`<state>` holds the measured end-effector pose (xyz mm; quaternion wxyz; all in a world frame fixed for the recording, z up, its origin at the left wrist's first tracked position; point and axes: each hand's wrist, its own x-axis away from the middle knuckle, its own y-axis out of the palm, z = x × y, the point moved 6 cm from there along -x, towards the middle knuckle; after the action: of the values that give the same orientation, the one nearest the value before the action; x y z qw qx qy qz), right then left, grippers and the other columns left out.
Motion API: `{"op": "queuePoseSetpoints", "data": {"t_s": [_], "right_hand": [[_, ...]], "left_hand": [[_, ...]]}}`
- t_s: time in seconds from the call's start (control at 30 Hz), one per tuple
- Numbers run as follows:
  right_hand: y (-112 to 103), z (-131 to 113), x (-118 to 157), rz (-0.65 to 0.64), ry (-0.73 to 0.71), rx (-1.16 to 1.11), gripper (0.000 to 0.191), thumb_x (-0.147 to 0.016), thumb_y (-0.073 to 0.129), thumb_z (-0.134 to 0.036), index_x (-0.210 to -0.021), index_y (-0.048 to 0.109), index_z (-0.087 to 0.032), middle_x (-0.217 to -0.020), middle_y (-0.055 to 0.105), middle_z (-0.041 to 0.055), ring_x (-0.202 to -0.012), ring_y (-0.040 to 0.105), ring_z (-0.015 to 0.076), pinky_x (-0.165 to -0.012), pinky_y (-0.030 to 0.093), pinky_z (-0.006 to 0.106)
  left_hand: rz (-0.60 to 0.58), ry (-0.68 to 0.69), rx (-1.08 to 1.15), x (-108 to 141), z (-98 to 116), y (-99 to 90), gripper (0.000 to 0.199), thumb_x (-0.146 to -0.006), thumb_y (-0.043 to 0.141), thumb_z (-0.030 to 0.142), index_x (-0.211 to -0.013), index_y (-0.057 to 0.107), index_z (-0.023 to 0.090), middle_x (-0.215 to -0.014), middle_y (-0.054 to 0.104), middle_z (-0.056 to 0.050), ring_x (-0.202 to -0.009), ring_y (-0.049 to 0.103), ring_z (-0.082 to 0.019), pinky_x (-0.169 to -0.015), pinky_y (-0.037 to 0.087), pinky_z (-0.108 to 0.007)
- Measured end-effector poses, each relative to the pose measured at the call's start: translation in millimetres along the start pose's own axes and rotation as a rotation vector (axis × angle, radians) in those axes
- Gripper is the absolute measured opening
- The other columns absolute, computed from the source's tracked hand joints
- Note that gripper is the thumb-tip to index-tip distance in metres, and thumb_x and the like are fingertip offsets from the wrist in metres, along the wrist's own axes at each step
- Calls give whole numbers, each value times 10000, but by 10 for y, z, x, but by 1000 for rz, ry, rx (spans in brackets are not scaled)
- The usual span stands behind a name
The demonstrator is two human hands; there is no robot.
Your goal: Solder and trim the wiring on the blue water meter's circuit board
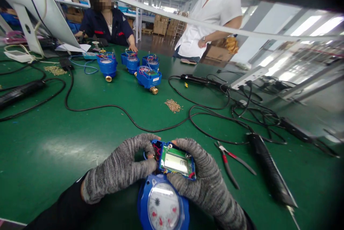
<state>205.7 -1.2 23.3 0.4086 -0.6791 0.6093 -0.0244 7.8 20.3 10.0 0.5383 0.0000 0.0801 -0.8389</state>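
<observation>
A blue water meter (163, 205) with a round dial and red pointers stands at the table's near edge. Joined to its far side is an open blue housing, in which a green circuit board (169, 147) with a lit display and several thin wires shows. My left hand (120, 165), in a grey fingerless glove, grips the housing's left end, thumb and fingers near the wires. Around the right end, my right hand (201, 172) in a matching glove has its fingers and thumb closed. The housing's underside is hidden.
Red-handled cutting pliers (231, 160) and a black electric screwdriver (271, 169) lie at right. Screws (173, 105) form a pile mid-table. More blue meters (148, 77) stand farther back. Black cables (126, 111) cross the green table (67, 151). Two people are beyond it.
</observation>
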Motion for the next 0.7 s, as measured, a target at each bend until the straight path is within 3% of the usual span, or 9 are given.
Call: {"op": "queuePoseSetpoints", "data": {"t_s": [0.07, 0.2, 0.33, 0.53, 0.7], "right_hand": [[9, 4, 7, 1, -10, 4, 583, -781, 735, -377, -1303, 488, -304, -1207, 618, 56, -1060, 643, 251, -871, 575, 383], [24, -15, -8, 25, -50, -13, 549, -780, 724, -369, -1277, 503, -303, -1171, 639, 51, -1018, 665, 237, -813, 599, 343], [20, -23, -9, 77, -95, 3, 542, -786, 727, -377, -1276, 508, -297, -1158, 653, 51, -1013, 677, 232, -821, 609, 324], [-7, -9, 13, 57, -89, -65, 570, -799, 755, -356, -1313, 511, -318, -1212, 643, 42, -1068, 668, 214, -854, 600, 262], [35, -70, -4, -102, 10, -318, 606, -843, 737, -447, -1377, 460, -373, -1297, 612, 26, -1110, 660, 213, -882, 593, 268]], "left_hand": [[10, 36, -67, 42, 11, -47, 166, -832, 729, 287, -964, 638, 242, -1309, 600, -33, -1203, 588, -251, -1028, 496, -427], [104, 223, -266, 65, 108, -50, 502, -766, 803, 289, -1200, 553, 323, -1354, 573, -19, -1290, 527, -246, -1086, 463, -443], [58, 281, -384, -1, 164, 52, 672, -749, 813, 294, -1338, 491, 337, -1326, 622, -33, -1216, 602, -252, -1048, 510, -458], [13, 307, -434, -26, 193, 76, 679, -725, 825, 299, -1334, 527, 274, -1292, 658, -68, -1157, 648, -266, -955, 581, -414], [6, 267, -377, -45, 233, 74, 658, -718, 837, 360, -1307, 559, 264, -1266, 676, -56, -1133, 662, -246, -972, 569, -387]]}}
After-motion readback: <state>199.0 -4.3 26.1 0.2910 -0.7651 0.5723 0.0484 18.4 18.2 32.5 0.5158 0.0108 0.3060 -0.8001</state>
